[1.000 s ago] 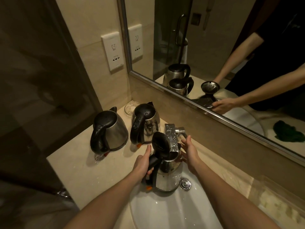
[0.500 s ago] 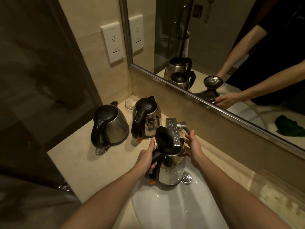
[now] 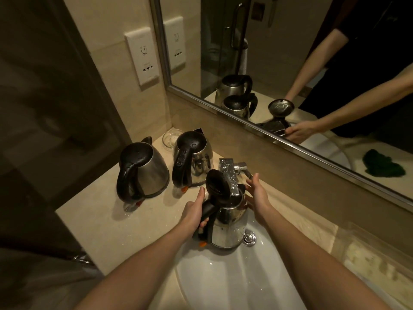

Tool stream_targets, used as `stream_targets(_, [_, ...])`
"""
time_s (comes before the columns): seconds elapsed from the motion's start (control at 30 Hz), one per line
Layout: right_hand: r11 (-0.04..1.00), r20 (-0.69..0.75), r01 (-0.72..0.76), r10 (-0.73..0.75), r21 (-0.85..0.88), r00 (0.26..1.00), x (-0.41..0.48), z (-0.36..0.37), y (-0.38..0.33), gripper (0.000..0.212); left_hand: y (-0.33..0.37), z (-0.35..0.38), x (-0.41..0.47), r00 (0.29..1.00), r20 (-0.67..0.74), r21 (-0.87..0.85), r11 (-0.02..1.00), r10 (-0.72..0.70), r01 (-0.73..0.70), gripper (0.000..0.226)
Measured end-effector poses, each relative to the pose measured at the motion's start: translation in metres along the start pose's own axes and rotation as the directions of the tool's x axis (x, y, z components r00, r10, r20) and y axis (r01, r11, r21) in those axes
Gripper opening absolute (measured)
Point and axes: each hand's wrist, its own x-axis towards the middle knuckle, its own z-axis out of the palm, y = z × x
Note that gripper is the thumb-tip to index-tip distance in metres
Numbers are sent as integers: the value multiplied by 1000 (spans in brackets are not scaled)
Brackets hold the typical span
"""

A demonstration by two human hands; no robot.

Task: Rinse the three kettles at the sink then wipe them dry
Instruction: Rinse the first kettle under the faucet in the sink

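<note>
A steel kettle (image 3: 228, 229) with its black lid flipped up stands in the white sink (image 3: 234, 285), its mouth under the chrome tap (image 3: 229, 173). My left hand (image 3: 194, 211) grips its black handle. My right hand (image 3: 257, 193) lies open against the kettle's right side, just below the tap lever. Two more steel kettles, lids closed and wet, stand on the counter to the left: the far-left kettle (image 3: 143, 173) and the middle kettle (image 3: 192, 162).
A small glass dish (image 3: 171, 137) sits in the back corner of the beige counter (image 3: 107, 222). A wall socket plate (image 3: 143, 55) hangs above. The mirror (image 3: 290, 63) shows a green cloth (image 3: 383, 164) lying right of the sink. The drain knob (image 3: 249, 238) is behind the kettle.
The view has shifted slightly. My right hand has come a little closer to the kettle's side near the tap lever. My left hand keeps its hold on the handle.
</note>
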Motion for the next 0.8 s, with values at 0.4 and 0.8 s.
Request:
stream_targets(0.4, [1000,21,8,-7,-20,1000,-1,3,2,72,-1,-4,0,1000,6,-1,1000,-18,18,74])
stream_targets(0.8, [1000,-3,4,-4,-4,1000,-2,3,1,69,-1,-3,-3,1000,6,18,1000,-1,1,75])
